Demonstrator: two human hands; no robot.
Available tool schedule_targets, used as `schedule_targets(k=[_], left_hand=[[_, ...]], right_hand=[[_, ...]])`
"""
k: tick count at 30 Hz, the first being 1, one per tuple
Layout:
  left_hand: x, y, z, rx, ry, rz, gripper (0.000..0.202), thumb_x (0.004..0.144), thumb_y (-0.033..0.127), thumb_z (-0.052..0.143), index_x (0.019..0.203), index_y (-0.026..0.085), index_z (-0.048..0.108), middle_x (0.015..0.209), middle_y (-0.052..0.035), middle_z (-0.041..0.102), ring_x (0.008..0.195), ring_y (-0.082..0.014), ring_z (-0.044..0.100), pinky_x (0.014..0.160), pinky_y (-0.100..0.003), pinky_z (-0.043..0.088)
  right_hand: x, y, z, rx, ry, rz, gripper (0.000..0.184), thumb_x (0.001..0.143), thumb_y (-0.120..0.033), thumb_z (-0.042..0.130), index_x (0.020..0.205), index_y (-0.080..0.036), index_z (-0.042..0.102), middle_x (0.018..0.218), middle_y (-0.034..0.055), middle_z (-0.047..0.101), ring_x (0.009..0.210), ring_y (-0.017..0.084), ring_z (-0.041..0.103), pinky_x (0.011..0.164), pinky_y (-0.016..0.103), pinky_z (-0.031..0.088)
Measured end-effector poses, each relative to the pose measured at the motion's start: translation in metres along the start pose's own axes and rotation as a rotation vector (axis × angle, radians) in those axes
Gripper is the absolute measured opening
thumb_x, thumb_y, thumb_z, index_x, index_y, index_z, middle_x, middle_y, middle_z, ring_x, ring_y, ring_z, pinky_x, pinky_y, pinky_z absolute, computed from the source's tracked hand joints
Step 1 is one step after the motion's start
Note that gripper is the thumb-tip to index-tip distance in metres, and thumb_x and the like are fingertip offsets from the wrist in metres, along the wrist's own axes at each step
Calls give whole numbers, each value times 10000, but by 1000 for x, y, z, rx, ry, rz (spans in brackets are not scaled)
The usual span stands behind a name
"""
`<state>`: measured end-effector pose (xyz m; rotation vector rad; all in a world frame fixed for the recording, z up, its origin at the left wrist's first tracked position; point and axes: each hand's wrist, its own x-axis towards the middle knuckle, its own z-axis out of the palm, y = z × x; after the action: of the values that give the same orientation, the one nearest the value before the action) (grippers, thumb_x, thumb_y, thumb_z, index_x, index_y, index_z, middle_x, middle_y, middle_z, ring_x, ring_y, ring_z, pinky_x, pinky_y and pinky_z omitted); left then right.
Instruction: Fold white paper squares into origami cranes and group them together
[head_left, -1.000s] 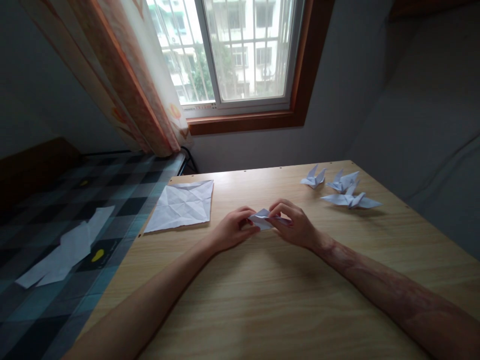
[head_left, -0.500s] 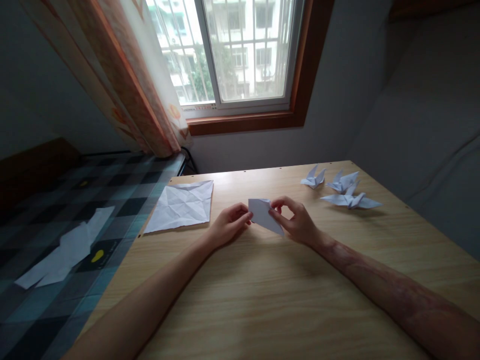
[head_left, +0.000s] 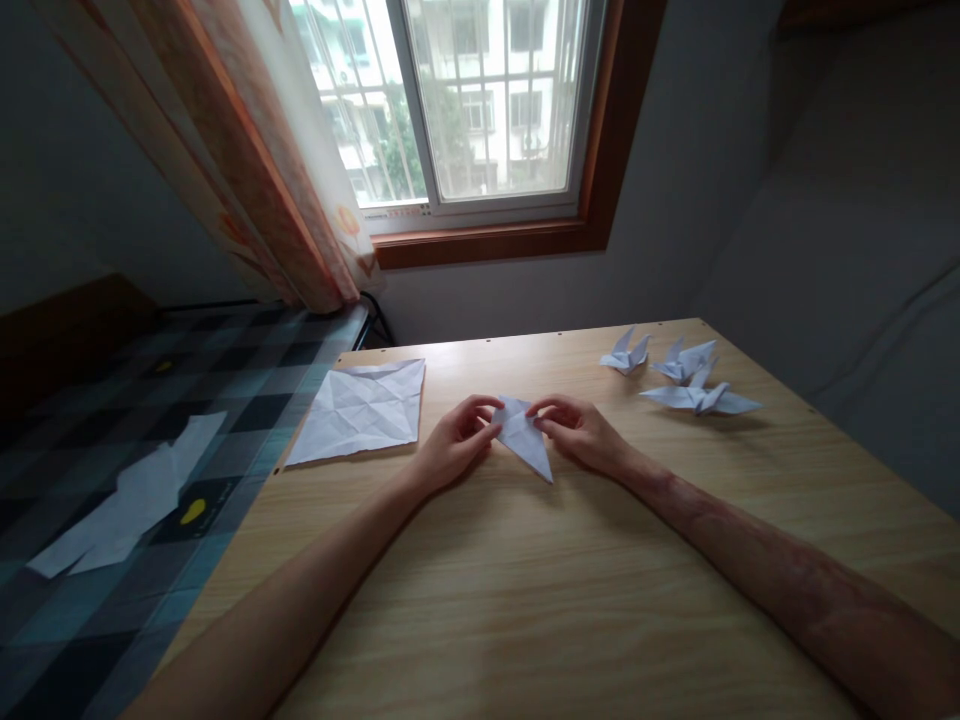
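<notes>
A small white folded paper (head_left: 525, 440), pointed toward me, lies on the wooden table (head_left: 570, 600) between my hands. My left hand (head_left: 454, 442) pinches its left upper corner with thumb and fingers. My right hand (head_left: 579, 432) pinches its right upper corner, fingers curled. Both hands rest low on the tabletop, close together.
A creased square sheet of white paper (head_left: 360, 412) lies at the table's left edge. Three finished paper cranes (head_left: 688, 380) stand at the far right. A checked bed cover (head_left: 127, 440) with loose white paper (head_left: 127, 500) is to the left. A window (head_left: 480, 100) and curtain (head_left: 255, 150) are behind.
The folded paper was lifted and turned over between the hands, then laid down flat with its point toward me. Both hands shifted slightly to its upper corners.
</notes>
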<state>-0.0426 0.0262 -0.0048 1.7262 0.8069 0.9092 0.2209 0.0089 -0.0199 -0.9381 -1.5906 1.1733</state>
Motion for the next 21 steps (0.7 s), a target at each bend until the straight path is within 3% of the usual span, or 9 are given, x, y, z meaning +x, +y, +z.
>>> schedule_targets(k=[6,10,13,16,21], left_hand=[[-5,0,1,221,-34,91,670,843,446,939,1400,220,645,1139,-80,697,982,-205,696,863,-315,571],[-3,4,1,366,-5,191,543,862,419,924,1330,255,702,1429,-137,622,1256,-275,660,1069,-414,558],[-3,10,0,401,16,247,456,861,387,923,1256,257,736,1490,-147,605,1395,-322,604,1202,-497,487],[-3,15,0,422,8,276,353,864,343,909,1175,248,771,1460,-144,645,1378,-329,622,1209,-513,478],[-3,16,3,435,-33,303,198,927,294,829,1112,228,798,1213,-127,769,1136,-274,727,1064,-437,562]], right_hand=[[1,2,0,-6,34,3,350,929,-492,788,1078,-175,796,794,24,739,660,149,600,560,247,433],[0,2,-1,-31,24,-5,330,930,-456,787,1095,-170,802,824,34,761,685,154,632,568,239,453],[0,3,-2,-53,17,2,311,941,-432,776,1102,-168,808,858,45,786,711,161,661,585,239,472],[0,4,-1,-59,1,11,316,946,-437,777,1113,-171,810,907,61,814,760,181,701,629,256,514],[0,5,-1,-63,-44,24,334,960,-469,775,1122,-178,808,891,45,807,782,192,718,720,298,565]])
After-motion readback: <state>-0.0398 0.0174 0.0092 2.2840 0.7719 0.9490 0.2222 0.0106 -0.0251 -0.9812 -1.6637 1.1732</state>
